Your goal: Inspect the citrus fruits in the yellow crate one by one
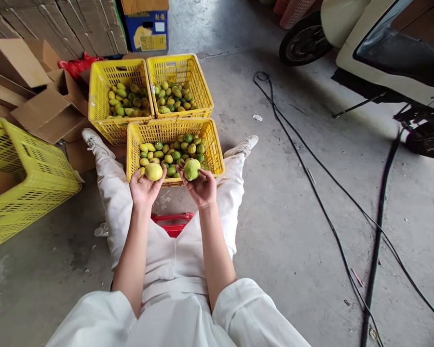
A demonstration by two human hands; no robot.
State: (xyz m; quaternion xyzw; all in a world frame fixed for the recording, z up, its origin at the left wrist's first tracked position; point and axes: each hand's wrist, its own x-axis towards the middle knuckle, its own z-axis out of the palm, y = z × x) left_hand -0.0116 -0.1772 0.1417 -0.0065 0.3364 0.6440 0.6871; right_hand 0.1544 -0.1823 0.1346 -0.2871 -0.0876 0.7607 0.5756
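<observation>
The left hand [144, 189] cradles a yellow fruit [154, 172] and the right hand [203, 189] cups a greener fruit [192, 169] — both supported from beneath, at the near rim of the front crate [173, 126]. Good handling here likely means a soft grip that spares the skins, a turn to check each underside, and low wrists — any slip over the loose fruit [169, 153] then does little harm.

Soft light, wide-angle edge distortion
</observation>
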